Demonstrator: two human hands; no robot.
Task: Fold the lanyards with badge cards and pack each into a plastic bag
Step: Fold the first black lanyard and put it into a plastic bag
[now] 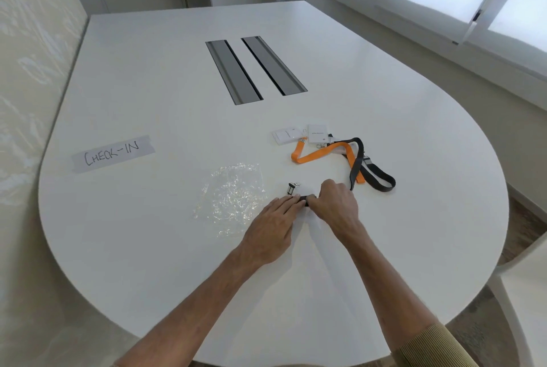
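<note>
Both forearms reach in over the white worktop (148,233), the right one in a tan sleeve (429,346). The left hand (275,227) lies flat, its straight fingers (288,203) pressing down on a folded lanyard (303,198), a small black bundle near the front middle of the worktop. The right hand (337,206) meets it from the other side, its fingers (321,193) curled over the bundle's end and gripping it. A metal clip (293,188) sticks out just beyond the left fingertips. Crinkled clear bags (233,198) lie just left of the hands. Farther right, an orange lanyard (319,153) and a black lanyard (373,174) cross loosely, with two white cards (285,135) at their far ends. A "CHECK-IN" label (114,153) sits far left, and two dark slots (233,70) lie beyond.
</note>
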